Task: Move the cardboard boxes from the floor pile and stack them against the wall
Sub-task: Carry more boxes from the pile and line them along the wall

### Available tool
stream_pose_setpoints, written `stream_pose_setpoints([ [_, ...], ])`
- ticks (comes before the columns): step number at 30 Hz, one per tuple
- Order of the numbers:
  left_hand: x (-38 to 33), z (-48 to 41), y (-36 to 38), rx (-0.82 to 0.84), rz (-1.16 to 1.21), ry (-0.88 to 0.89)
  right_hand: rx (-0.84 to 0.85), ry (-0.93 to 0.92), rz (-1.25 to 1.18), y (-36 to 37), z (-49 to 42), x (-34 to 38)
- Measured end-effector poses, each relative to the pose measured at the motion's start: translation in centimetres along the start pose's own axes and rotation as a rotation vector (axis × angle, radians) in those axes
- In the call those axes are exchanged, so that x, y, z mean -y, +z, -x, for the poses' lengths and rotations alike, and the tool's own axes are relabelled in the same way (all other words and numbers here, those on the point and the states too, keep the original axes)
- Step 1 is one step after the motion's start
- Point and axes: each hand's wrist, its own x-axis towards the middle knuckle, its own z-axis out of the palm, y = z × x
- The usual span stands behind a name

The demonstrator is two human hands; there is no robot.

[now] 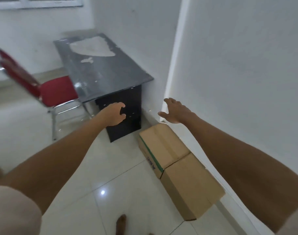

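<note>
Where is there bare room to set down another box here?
The tiled floor left of the two boxes is bare, across to the red chair and the foot. The box tops are bare too. The strip along the wall is crowded: boxes fill it nearly up to the table.
</note>
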Motion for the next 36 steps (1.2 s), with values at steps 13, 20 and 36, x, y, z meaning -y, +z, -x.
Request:
stream_pose_setpoints([
  [13,17.9,29.7,-1.4,-0.182,0.065,-0.747,0.25,-0.688,0.112,7.9,3.0,28.4],
  [20,24.2,48.7,0.3,-0.234,0.164,-1.045,0.336,-0.947,0.181,13.4,11.6,43.8],
  [36,33.2,81.2,2.9,-0.432,0.301,-1.454,0.551,-1.273,0.218,24.1,32.5,68.7],
])
